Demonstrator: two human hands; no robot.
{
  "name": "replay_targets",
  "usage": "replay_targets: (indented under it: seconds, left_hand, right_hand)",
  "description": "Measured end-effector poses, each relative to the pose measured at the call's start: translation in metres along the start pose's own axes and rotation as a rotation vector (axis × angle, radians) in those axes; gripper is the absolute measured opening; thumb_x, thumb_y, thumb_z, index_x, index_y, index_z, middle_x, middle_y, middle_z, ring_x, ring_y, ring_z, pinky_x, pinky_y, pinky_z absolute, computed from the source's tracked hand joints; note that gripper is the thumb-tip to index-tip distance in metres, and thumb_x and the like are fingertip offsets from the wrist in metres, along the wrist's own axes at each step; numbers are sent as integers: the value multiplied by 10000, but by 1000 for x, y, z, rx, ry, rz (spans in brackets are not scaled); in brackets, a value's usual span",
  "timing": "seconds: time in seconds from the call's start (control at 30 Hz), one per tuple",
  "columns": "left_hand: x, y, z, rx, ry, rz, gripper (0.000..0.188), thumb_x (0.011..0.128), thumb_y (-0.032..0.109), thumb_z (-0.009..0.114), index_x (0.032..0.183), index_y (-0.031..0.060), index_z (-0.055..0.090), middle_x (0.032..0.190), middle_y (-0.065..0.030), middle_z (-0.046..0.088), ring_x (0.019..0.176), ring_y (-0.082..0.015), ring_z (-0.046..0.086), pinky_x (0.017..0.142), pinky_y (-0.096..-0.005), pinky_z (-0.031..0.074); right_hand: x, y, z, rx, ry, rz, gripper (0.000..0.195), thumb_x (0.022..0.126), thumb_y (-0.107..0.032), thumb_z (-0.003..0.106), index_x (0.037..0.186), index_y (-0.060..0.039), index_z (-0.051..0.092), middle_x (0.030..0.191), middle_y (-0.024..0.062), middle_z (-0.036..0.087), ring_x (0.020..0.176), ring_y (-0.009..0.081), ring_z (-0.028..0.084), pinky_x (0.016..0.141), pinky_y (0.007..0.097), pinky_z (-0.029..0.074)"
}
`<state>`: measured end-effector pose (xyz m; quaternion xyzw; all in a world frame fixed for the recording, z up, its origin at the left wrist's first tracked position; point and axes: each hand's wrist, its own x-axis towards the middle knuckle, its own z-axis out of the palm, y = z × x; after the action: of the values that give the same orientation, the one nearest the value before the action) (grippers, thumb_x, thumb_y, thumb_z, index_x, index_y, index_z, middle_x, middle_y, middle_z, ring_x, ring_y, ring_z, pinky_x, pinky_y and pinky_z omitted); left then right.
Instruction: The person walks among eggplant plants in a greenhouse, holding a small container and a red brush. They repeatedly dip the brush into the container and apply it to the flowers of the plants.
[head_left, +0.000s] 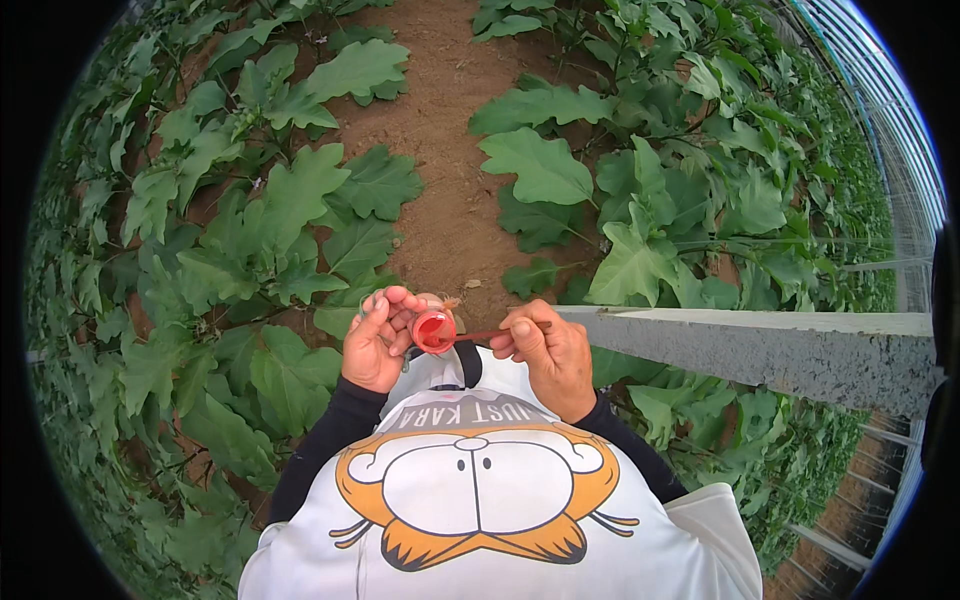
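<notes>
A small clear jar (433, 331) with red liquid in it is held in my left hand (377, 346), in front of my waist. Its mouth faces up towards me. My right hand (553, 358) pinches a thin reddish-brown stick, perhaps a brush handle (484, 335), between thumb and fingers. The stick lies nearly level and its far end goes into the jar's mouth; that tip is hard to make out. A thin greenish cord hangs by my left hand.
Leafy eggplant plants (292, 202) line both sides of a bare soil path (442, 150). A grey concrete post (750, 337) reaches in from the right, close to my right hand. Beyond the right-hand plants stands a ribbed greenhouse wall (892, 112).
</notes>
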<state>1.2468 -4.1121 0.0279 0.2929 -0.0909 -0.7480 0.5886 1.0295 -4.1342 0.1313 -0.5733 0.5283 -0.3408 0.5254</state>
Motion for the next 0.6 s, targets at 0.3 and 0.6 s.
replay_targets:
  seconds: [0.3,0.6]
  left_hand:
    - [204,53,23,88,-129,-294,199,954,206,444,1021,52,551,998,-74,623,981,-161,610,488,-178,365]
    - [378,128,28,81,-156,-601,188,952,197,452,1003,53,560,967,-65,622,970,-163,614,474,-176,360]
  right_hand:
    - [132,7,-24,-23,354,34,376,927,-329,530,808,26,566,689,82,627,636,124,627,558,231,515]
    - [279,-25,-5,157,680,319,337,944,-298,505,799,-1,566,678,75,642,602,115,625,558,226,502]
